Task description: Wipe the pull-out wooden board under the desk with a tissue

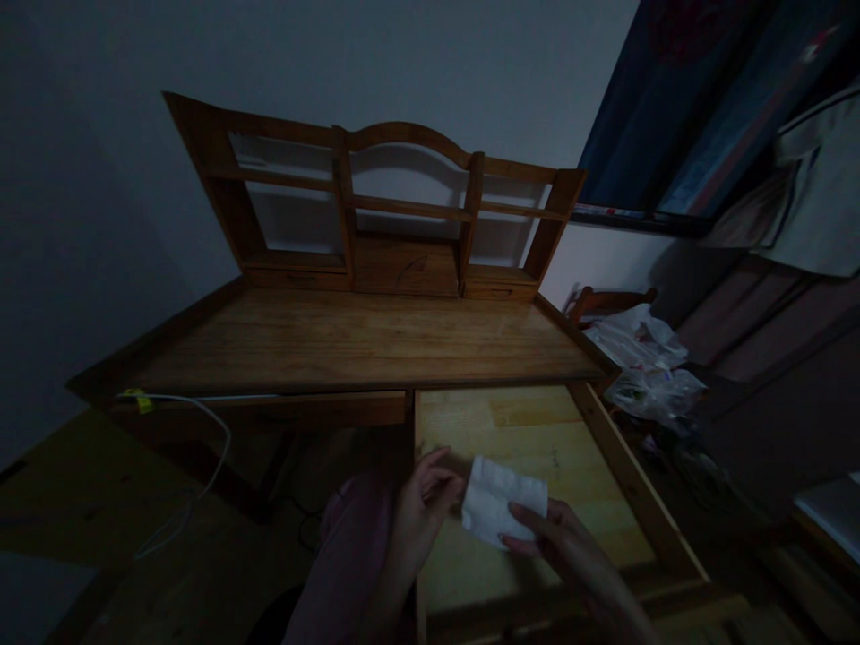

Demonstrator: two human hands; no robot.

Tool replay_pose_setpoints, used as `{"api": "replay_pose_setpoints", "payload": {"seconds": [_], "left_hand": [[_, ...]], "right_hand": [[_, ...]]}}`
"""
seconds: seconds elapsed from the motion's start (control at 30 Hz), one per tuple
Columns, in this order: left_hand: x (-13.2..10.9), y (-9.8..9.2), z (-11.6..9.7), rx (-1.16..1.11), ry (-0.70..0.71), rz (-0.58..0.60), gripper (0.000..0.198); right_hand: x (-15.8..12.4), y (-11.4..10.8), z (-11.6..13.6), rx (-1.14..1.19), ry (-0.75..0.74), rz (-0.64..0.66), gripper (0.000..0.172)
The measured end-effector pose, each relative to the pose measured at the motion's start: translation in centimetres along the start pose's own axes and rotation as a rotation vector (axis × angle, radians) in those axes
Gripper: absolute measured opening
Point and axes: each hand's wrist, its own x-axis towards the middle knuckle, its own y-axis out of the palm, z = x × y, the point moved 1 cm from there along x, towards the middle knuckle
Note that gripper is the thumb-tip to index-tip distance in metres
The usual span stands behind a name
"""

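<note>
Both hands, left hand and right hand, pinch a folded white tissue above the open drawer.

The white sheet is hanging just over the open drawer, near its front edge and closer to its left side. It is looking folded into a small soft rectangle, maybe paper or cloth; the room is too dark to tell. It is tilting a little. The left hand is pinching its left edge, and the right hand is gripping its lower right corner.
</note>
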Motion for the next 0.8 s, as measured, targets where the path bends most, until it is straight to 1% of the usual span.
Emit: {"api": "replay_pose_setpoints", "payload": {"seconds": [0.03, 0.1, 0.13, 0.2, 0.23, 0.27, 0.3, 0.33, 0.37, 0.43, 0.5, 0.57, 0.6, 0.67, 0.73, 0.8], "left_hand": [[0.1, -0.4, 0.1, 0.011, -0.001, -0.04, 0.049], [0.4, -1.4, 0.4, 0.052, -0.005, -0.124, 0.042], [0.5, -2.0, 0.5, 0.079, -0.002, -0.166, 0.04], [0.7, -3.2, 0.7, 0.131, -0.002, -0.233, 0.037], [0.8, -3.7, 0.7, 0.15, 0.0, -0.256, 0.036], [0.9, -4.1, 0.6, 0.163, 0.008, -0.275, 0.035], [1.0, -4.5, 0.6, 0.172, 0.015, -0.288, 0.035], [1.0, -4.8, 0.4, 0.18, 0.021, -0.299, 0.035], [1.0, -5.0, 0.3, 0.192, 0.028, -0.309, 0.036], [1.0, -5.1, -0.1, 0.212, 0.03, -0.329, 0.037], [0.9, -5.2, -0.4, 0.235, 0.032, -0.353, 0.038], [0.9, -5.1, -0.5, 0.247, 0.038, -0.372, 0.037], [0.9, -5.1, -0.4, 0.251, 0.04, -0.376, 0.036], [1.1, -5.1, 0.0, 0.26, 0.034, -0.373, 0.036], [1.2, -5.1, 0.5, 0.259, 0.023, -0.36, 0.036], [1.3, -5.2, 1.0, 0.25, 0.016, -0.339, 0.036]], "right_hand": [[0.1, -1.1, 0.3, -0.026, -0.033, -0.057, 0.047], [0.4, -4.2, 1.2, -0.165, -0.139, -0.237, 0.048], [0.7, -6.1, 1.7, -0.303, -0.213, -0.365, 0.05], [1.6, -10.1, 2.5, -0.671, -0.357, -0.594, 0.055], [2.2, -11.8, 2.7, -0.868, -0.364, -0.664, 0.056], [3.0, -13.2, 2.6, -1.035, -0.339, -0.689, 0.055], [3.9, -14.2, 2.2, -1.177, -0.306, -0.675, 0.054], [4.9, -14.7, 1.6, -1.287, -0.273, -0.627, 0.054], [5.8, -14.8, 0.8, -1.373, -0.25, -0.562, 0.056], [7.7, -13.7, -1.1, -1.5, -0.231, -0.425, 0.06], [9.0, -11.4, -3.1, -1.584, -0.234, -0.332, 0.065], [9.5, -8.7, -4.6, -1.614, -0.267, -0.252, 0.071], [9.4, -7.3, -5.1, -1.609, -0.295, -0.185, 0.075], [8.7, -4.6, -5.5, -1.577, -0.37, -0.003, 0.08], [7.5, -2.6, -5.5, -1.543, -0.435, 0.155, 0.08], [6.2, -1.4, -5.4, -1.521, -0.467, 0.221, 0.078]]}}
